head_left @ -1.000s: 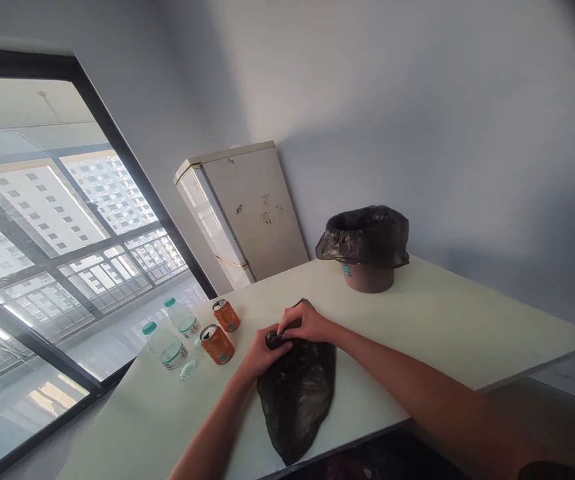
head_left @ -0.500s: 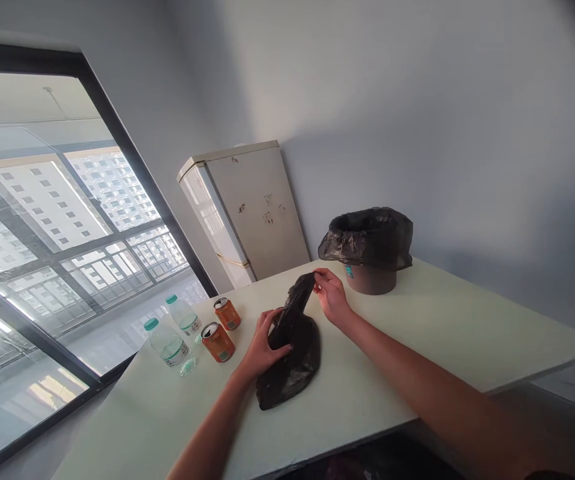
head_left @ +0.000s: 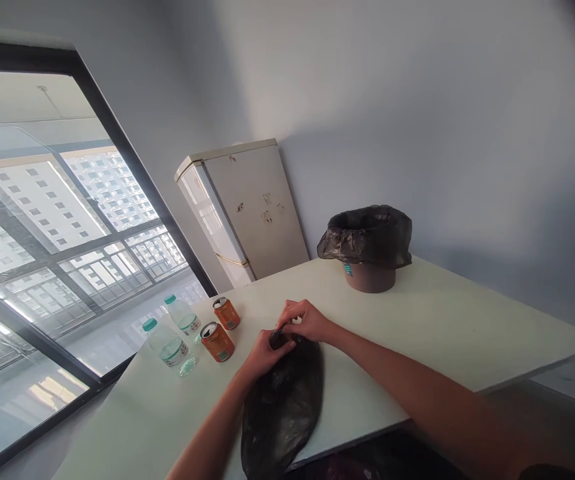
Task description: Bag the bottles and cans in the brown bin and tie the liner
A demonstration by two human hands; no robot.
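Observation:
A black plastic garbage bag lies on the near part of the table, its lower end reaching over the front edge. My left hand is closed round the gathered upper end of the bag, thumb on top. Close beside it, my right hand pinches the same gathered plastic with bent fingers. Both hands nearly touch, and the pinched plastic is partly hidden between them. To their left stand two orange cans with open tops.
Two clear bottles with green caps stand left of the cans. Toward the table's back, a brown bin wears a black liner folded over its rim. Behind are a refrigerator and a glass door.
My right hand has come down and left to my left hand, bringing the raised end of the bag with it. The bag's lower part has spread toward me, over the table edge.

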